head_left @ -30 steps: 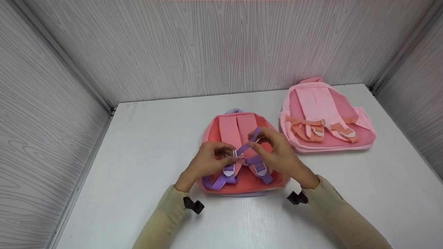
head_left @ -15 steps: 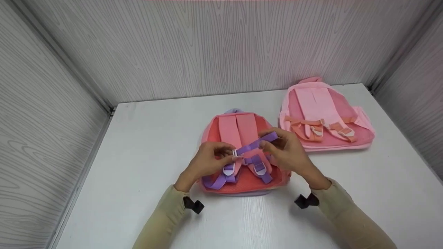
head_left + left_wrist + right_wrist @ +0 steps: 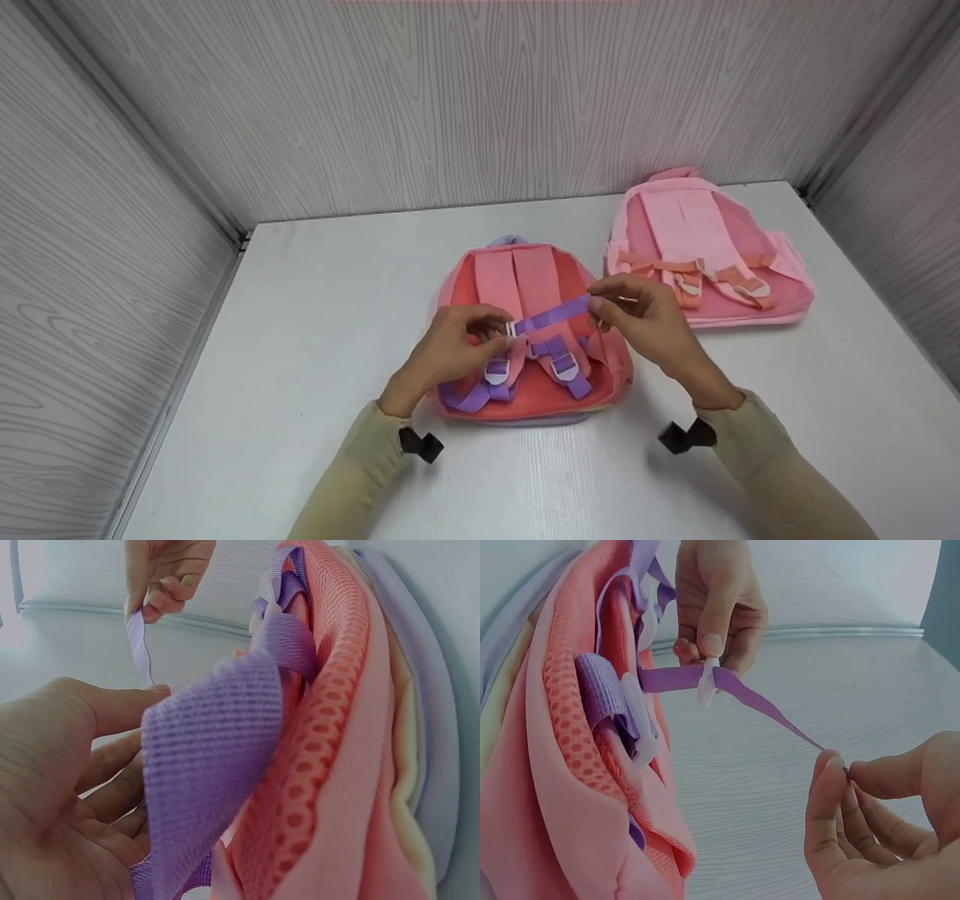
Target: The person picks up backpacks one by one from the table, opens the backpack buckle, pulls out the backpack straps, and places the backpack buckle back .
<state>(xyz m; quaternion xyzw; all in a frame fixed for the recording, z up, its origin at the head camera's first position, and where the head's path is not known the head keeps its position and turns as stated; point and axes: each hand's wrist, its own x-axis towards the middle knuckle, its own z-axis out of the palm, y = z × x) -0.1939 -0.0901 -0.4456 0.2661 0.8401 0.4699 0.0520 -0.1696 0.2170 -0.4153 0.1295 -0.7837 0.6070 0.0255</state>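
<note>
A coral-pink backpack point(image 3: 536, 289) lies on the table with its shoulder straps facing up. Above it, my left hand point(image 3: 457, 345) pinches a small white buckle point(image 3: 707, 684) between thumb and fingers. Through that buckle runs a purple webbing strap point(image 3: 555, 313), stretched up to the right. My right hand point(image 3: 649, 319) pinches the strap's free end between thumb and forefinger, as the right wrist view shows. Two more white buckles, with purple webbing threaded in them, rest on the lower part of the backpack. A purple loop point(image 3: 217, 742) looms close in the left wrist view, partly covering my left fingers.
A lighter pink backpack point(image 3: 694, 225) with orange straps lies behind and to the right, near my right hand. Wood-grain panels point(image 3: 480, 97) enclose the white table point(image 3: 300, 337) at the back and both sides.
My right hand has moved to the right with the strap end, and a longer length of purple webbing now spans between the hands. My left hand stays at the buckle.
</note>
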